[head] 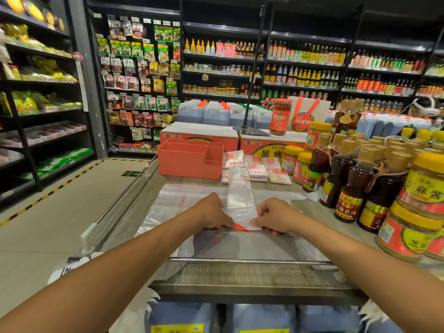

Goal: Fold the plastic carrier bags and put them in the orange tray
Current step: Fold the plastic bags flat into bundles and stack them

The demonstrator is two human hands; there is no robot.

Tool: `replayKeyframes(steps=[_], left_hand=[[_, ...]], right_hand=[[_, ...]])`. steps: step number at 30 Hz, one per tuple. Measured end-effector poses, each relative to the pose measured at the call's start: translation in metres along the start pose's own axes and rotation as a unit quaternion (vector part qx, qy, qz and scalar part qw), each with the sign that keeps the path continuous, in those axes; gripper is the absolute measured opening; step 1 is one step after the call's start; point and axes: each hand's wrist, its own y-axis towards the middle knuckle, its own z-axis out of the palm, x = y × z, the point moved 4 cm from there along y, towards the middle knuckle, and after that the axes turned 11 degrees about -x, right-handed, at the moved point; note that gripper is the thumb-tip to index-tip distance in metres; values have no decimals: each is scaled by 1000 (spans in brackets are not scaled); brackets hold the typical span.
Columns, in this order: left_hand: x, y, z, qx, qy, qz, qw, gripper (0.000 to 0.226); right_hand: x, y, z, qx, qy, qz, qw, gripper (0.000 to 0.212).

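Centre frame: bag strip point(240, 200) lies on flat bags point(173, 203); left hand point(211, 212), right hand point(276, 215) pinch its near end. Above-left, tray point(189, 162); folded bags point(257, 168) right of it; jars point(425, 186) far right.

Strip point(240, 200): a clear bag with red print, folded lengthwise into a narrow band. It lay flat, pointing away from the viewer, its near red-edged end pinched by the left hand point(212, 210) and right hand point(276, 213). Flat bags point(177, 203): unfolded clear sheets spread under the strip. Folded bags point(258, 173): small packets stacked just right of the tray. Tray point(185, 162): orange, upright, divided into compartments, beyond the flat bags
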Motion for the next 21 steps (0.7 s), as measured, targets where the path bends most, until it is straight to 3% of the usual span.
replayKeyframes(steps=[4, 11, 18, 21], left_hand=[[-2, -2, 0, -2, 12, 8, 1000, 67], [-2, -3, 0, -16, 65, 50, 996, 60], [-5, -9, 3, -58, 109, 159, 980, 22], [-7, -15, 6, -50, 125, 227, 965, 8]], right_hand=[[-3, -2, 0, -8, 12, 7, 1000, 30], [-5, -3, -4, -55, -93, -25, 994, 37], [0, -6, 0, -28, -48, -107, 993, 5], [3, -7, 3, -6, -86, -136, 987, 29]])
